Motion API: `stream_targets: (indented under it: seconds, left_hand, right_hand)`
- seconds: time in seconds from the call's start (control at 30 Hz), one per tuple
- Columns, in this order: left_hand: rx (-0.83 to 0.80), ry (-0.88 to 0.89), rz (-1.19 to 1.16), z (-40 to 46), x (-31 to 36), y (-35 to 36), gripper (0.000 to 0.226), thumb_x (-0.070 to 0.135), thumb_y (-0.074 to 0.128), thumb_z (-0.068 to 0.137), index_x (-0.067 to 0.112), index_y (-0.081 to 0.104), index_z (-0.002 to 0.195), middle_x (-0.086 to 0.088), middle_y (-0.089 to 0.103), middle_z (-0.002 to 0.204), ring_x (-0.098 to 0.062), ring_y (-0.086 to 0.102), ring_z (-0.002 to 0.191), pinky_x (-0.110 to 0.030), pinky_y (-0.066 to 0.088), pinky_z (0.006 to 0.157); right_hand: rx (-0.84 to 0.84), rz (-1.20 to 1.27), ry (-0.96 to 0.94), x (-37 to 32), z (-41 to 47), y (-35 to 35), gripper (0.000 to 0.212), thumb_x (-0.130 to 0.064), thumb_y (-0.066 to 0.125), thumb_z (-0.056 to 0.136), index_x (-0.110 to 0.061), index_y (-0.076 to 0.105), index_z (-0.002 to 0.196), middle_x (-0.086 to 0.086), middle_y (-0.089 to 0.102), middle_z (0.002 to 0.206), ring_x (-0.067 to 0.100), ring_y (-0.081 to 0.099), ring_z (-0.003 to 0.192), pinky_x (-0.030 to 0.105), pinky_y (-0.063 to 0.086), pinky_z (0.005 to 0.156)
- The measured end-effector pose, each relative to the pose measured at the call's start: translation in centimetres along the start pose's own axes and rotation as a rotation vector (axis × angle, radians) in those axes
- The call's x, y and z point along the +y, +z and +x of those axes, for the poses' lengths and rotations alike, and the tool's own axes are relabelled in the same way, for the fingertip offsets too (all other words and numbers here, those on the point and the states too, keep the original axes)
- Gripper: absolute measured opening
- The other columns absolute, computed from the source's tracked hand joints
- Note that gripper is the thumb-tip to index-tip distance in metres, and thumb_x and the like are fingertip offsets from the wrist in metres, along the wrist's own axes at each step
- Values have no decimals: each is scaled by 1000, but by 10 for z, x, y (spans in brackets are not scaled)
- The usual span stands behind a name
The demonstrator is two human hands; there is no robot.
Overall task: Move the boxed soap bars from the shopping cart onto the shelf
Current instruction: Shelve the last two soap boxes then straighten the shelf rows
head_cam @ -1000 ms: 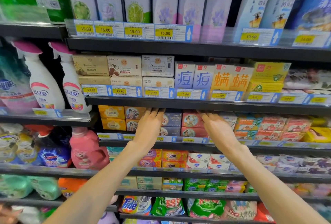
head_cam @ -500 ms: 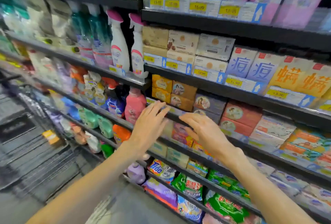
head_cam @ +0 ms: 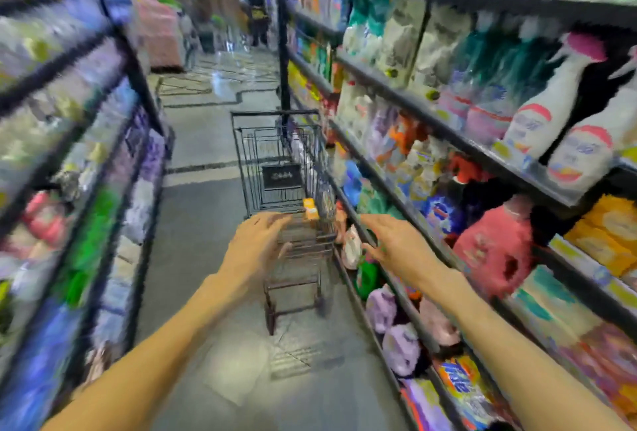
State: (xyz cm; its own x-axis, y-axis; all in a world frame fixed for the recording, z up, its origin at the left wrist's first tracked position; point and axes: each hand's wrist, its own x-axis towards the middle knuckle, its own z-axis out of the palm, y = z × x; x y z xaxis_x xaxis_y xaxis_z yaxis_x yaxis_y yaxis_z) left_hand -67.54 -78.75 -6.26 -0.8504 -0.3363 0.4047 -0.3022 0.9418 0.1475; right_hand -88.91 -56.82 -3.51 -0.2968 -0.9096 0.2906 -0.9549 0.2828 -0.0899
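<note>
Item: shopping cart, black wire, standing in the aisle just beside the right-hand shelf. Contents: one yellow-orange soap box at the cart's right wall, near its closer end (print blurred). Your left hand reaches over the cart's near edge, fingers loosely spread, holding nothing. Your right hand, likewise spread and holding nothing, hovers before the shelf edge.
</note>
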Motion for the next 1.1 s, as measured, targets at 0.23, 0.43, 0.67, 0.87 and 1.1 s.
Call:
stream_targets:
  seconds: [0.23,0.43,0.67,0.87,1.1]
  left_hand:
    - [7,-151,77,-11,-179,-30,52,34,75,83,15,59,129,-14,63,126,-36,61,114,-45,52,92]
    - [-54,-202,87,6,-297,-39,52,40,72,85,13,61,128,-14,62,127,-36,61,114,-46,54,90]
    - [-69,-209,78,68,-399,-19,54,41,68,90,15,57,136,-13,58,136,-35,54,124,-47,47,99]
    - [-116,-158,98,161,-486,13,56,42,67,91,14,55,138,-13,56,138,-35,54,126,-48,47,99]
    - [-146,-55,80,292,-565,44,58,49,54,96,18,46,145,-9,51,144,-31,50,130,-46,45,104]
  right_hand:
    - [-16,-47,-80,-91,167,69,64,-36,73,83,-15,52,141,8,61,134,29,62,116,39,54,90]
    - [-58,-28,-116,-154,279,116,68,-44,63,91,-18,39,149,4,54,142,25,55,125,40,50,100]
    - [-88,-3,-93,-163,391,165,70,-46,60,94,-19,33,152,7,45,151,25,44,137,40,40,112]
    - [-128,43,-11,-133,503,205,67,-45,58,95,-22,33,153,4,40,154,23,41,139,37,36,113]
    - [-138,-1,47,-83,628,231,68,-50,55,95,-21,33,152,3,43,152,21,42,138,36,38,111]
